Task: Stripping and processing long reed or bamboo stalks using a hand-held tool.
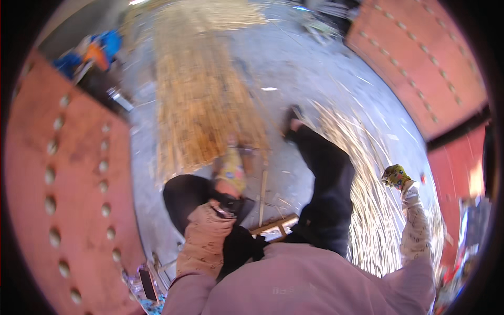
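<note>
right hand gloved, grip unclear, over thin strips; left hand grip unclear by bamboo pile

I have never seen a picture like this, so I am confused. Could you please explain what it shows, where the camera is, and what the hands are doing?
The camera sits on a person's head and looks down, and its wide lens bends everything into a circle. The pink area at the bottom is the person's top, and the dark shapes are their trousered legs. There is no machine, only two gloved hands. The left hand is low by the knee, at the near end of a big pile of straw-coloured sticks on the grey floor. The right hand is raised out to the side, above thin pale strips spread on the floor. Blur hides whether either hand grips anything. Rust-red metal panels stand at both sides.
</note>
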Tool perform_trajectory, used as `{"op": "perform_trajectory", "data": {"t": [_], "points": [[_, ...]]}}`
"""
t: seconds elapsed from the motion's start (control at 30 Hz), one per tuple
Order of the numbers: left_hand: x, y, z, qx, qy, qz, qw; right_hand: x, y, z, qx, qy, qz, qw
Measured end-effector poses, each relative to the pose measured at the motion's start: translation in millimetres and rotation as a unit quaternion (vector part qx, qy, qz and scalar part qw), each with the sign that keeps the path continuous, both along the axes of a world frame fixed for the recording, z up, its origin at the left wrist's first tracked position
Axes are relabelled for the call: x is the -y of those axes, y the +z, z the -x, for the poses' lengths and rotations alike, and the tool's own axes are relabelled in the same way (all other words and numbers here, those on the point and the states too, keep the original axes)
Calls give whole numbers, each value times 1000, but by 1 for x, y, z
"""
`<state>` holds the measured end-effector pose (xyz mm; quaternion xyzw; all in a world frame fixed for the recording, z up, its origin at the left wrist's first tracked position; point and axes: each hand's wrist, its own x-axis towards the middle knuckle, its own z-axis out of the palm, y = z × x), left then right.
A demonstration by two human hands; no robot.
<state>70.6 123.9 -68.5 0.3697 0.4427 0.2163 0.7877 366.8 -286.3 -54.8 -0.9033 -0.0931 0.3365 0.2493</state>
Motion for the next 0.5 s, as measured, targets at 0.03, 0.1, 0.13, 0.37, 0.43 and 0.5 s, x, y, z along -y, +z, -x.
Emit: {"op": "perform_trajectory", "data": {"t": [0.03,0.1,0.13,0.37,0.43,0.5], "points": [[-3,-5,-4,19,-8,44,999,49,-3,6,47,-7,58,997],[-7,0,4,75,-34,38,996,143,-14,26,76,-59,155,983],[-6,1,4,72,-64,52,994,190,-14,40,79,-99,199,972],[5,15,-4,56,-69,103,991,274,-30,42,129,-229,188,946],[2,12,-2,22,-78,118,990,208,-41,-6,157,-202,82,963],[0,13,-1,1,-52,119,992,113,-49,-52,156,-149,-32,976]]}}
